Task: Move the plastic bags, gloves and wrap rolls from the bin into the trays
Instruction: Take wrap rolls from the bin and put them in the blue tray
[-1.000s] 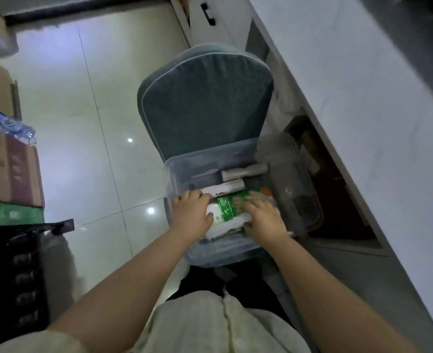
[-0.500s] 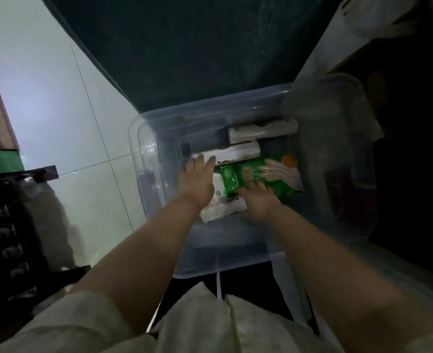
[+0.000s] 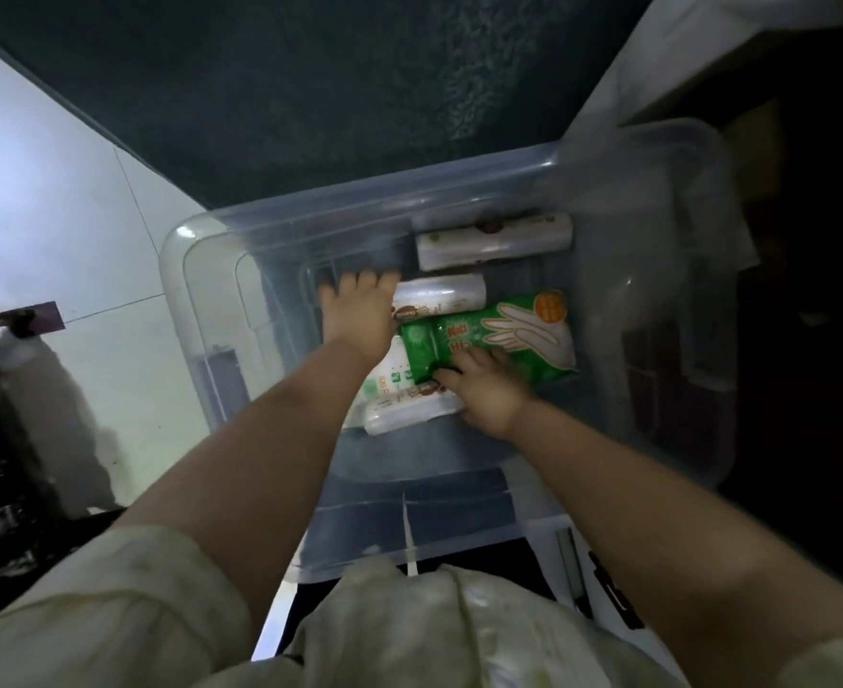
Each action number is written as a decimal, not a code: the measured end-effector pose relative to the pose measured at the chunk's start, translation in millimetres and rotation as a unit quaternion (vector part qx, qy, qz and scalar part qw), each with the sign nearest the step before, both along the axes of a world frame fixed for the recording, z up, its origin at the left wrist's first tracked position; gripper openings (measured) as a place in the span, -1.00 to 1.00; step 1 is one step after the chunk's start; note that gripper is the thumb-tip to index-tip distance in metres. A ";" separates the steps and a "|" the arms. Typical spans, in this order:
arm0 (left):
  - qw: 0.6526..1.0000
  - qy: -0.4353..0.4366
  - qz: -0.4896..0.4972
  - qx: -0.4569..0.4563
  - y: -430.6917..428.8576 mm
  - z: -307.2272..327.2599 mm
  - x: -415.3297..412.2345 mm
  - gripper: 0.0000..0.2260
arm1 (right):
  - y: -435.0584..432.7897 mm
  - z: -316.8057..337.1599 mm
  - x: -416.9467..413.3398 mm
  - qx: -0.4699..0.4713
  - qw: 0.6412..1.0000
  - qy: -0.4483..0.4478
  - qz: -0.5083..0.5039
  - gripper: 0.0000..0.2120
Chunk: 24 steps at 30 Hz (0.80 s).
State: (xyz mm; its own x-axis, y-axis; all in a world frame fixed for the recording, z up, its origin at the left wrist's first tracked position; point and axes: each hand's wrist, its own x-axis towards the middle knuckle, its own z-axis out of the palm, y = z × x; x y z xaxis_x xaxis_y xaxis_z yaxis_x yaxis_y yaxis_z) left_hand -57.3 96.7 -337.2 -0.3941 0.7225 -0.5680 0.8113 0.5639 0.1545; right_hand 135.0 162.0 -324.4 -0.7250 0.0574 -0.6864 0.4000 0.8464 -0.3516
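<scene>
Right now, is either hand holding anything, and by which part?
The right hand pinches the green glove pack by its near left corner; the left hand lies open, holding nothing.

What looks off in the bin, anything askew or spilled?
Nothing stands out. The green glove pack lies piled over the white packs, with the right hand at its near corner. The wrap rolls lie roughly parallel. No spill or damage visible.
</scene>
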 end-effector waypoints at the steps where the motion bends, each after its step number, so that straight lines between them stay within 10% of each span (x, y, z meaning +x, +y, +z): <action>1: 1.000 0.003 0.002 0.012 -2.1 11.2 1.1 -0.47 | 3.0 11.2 1.0 0.007 1.000 0.012 -0.003 -0.47; 12: 0.975 0.043 -0.075 0.203 3.0 201.9 8.8 -0.52 | 8.4 189.3 36.6 0.125 0.974 0.123 -0.142 -0.37; 24: 0.907 -0.015 -0.239 0.345 -9.0 342.3 95.7 -0.46 | -117.8 308.0 110.5 0.320 0.838 0.186 -0.400 -0.45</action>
State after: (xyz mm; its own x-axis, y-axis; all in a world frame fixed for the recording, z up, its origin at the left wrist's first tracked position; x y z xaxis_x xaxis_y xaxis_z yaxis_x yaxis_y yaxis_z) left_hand 38.4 87.7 5.1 0.0669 0.9946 0.0799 0.9273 -0.0915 0.3629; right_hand 245.5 44.3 -16.4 -0.4357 0.8978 -0.0643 0.8932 0.4224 -0.1542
